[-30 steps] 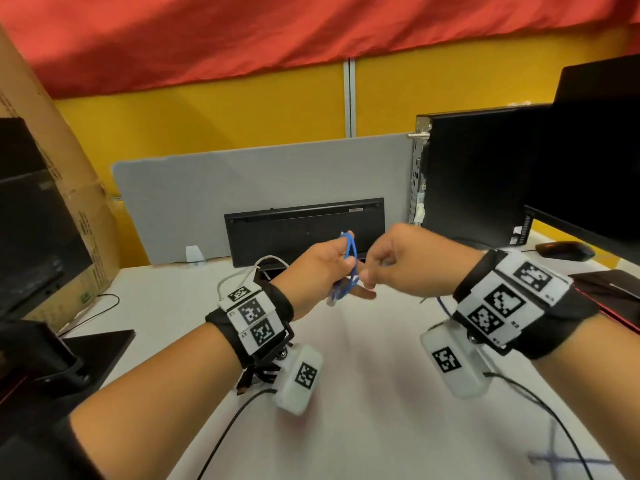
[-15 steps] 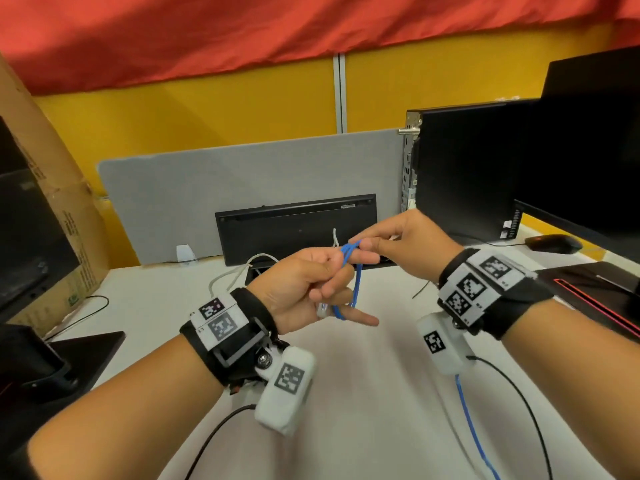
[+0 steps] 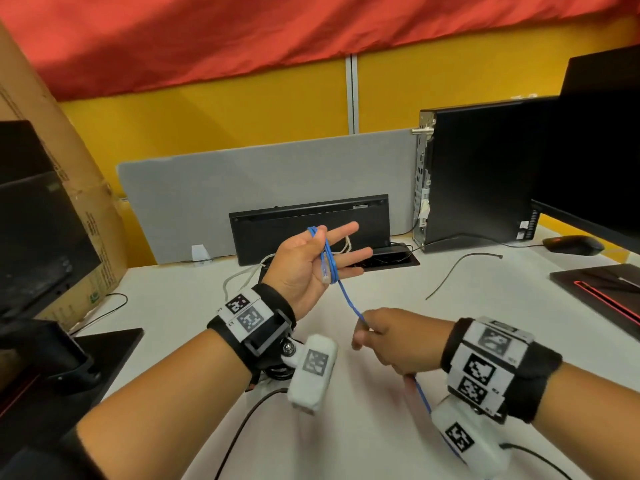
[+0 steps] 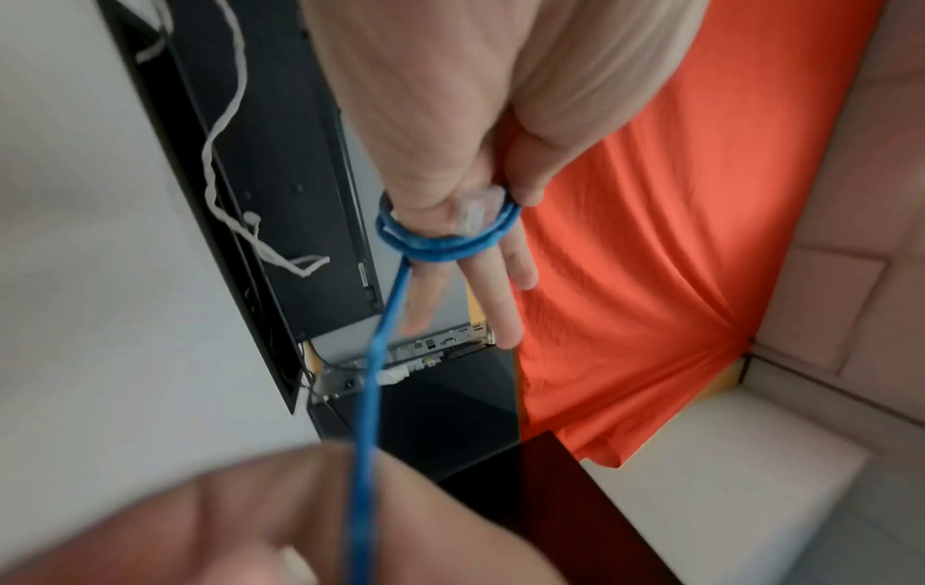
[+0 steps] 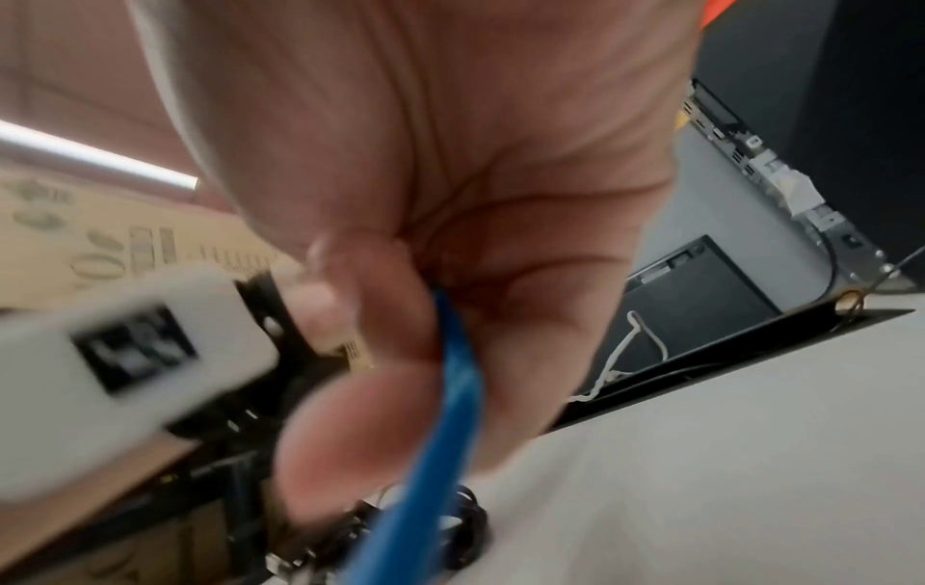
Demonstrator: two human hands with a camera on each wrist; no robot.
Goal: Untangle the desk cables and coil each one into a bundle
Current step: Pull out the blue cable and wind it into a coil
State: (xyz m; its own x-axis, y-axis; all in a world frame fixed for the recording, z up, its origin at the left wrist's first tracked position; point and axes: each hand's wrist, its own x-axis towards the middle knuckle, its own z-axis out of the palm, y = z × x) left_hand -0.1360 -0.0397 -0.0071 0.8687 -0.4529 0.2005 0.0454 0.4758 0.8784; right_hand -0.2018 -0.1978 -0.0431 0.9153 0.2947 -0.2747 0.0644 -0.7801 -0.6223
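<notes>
Yellow partitions under a red cloth back the white tabletop [image 3: 194, 306], smooth and matt, with a black keyboard [image 3: 308, 226] propped on edge at its far side. Before the keyboard the left hand [image 3: 304, 265] is raised, palm up, fingers [image 3: 341, 231] spread straight; the blue cable [image 3: 349, 301] is looped round them in two or so turns, its clear plug lying on the palm. From there the cable runs taut down to the right hand [image 3: 394, 341], nearer than the keyboard, whose fingers [image 5: 350, 336] pinch it. To wind well, I would keep the left fingers stiff as a former, feed with light, even tension, and lay each turn beside the last; the cable is thin, round, springy and slick, so slack turns may slip off. White cord [image 3: 242, 275] lies limp beside the keyboard.
</notes>
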